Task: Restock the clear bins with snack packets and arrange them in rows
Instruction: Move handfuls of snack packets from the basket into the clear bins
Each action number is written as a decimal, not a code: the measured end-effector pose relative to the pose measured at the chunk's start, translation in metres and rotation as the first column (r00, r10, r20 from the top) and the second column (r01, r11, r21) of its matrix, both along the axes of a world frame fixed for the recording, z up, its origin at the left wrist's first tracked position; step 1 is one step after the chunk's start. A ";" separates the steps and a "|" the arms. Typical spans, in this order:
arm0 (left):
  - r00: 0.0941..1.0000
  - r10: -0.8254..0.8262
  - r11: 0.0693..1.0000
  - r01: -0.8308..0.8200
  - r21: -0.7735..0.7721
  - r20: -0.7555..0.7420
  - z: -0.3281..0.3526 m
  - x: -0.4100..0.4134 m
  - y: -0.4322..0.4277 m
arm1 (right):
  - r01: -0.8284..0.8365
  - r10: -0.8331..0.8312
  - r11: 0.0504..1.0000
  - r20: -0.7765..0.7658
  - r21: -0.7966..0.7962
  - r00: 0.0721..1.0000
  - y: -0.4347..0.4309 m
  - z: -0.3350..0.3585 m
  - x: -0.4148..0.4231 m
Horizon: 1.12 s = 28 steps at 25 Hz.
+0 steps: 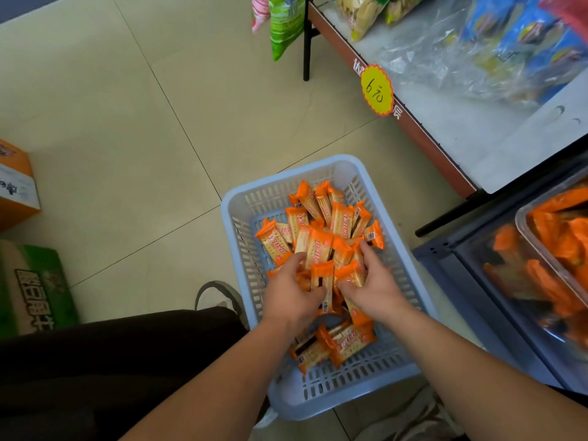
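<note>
Gathering is the step in hand, as we judge it. Our left hand (pixel 291 292) and right hand (pixel 377 289) are both down inside the blue basket (pixel 237 224), fingers curled around 1 bundle of orange snack packets (pixel 319 246) from either side, pressing them together at the basket's middle. More packets lie loose in the basket, beyond the hands and under our wrists. The clear bin (pixel 521 215), with orange packets in it, sits to the right of the basket, well apart from it. Next, we think, the bundle must be lifted clear of the basket's rim without spilling, carried right to the bin, and laid down in rows.
</note>
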<state>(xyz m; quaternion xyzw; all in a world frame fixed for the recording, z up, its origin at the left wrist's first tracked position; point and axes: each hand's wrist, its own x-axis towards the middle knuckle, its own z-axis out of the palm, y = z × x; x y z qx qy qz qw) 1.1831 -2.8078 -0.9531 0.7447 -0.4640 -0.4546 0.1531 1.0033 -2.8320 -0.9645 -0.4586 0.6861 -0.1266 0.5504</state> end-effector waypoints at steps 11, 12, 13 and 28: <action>0.977 -0.154 0.974 0.175 -0.145 0.147 0.040 -0.002 0.000 | -0.048 0.028 0.960 -0.077 -0.276 0.997 0.008 0.049 -0.027; 0.974 -0.164 0.971 0.187 -0.148 0.154 0.050 -0.002 -0.001 | -0.080 0.051 0.953 -0.106 -0.292 0.993 0.006 0.061 -0.030; 0.974 -0.171 0.967 0.195 -0.165 0.147 0.061 -0.001 -0.001 | -0.111 0.076 0.946 -0.128 -0.303 0.989 0.006 0.076 -0.033; 0.766 -0.618 0.646 0.364 -0.671 -0.178 0.279 -0.220 0.026 | -0.108 -0.137 0.867 -0.440 -0.487 0.888 0.125 0.364 -0.237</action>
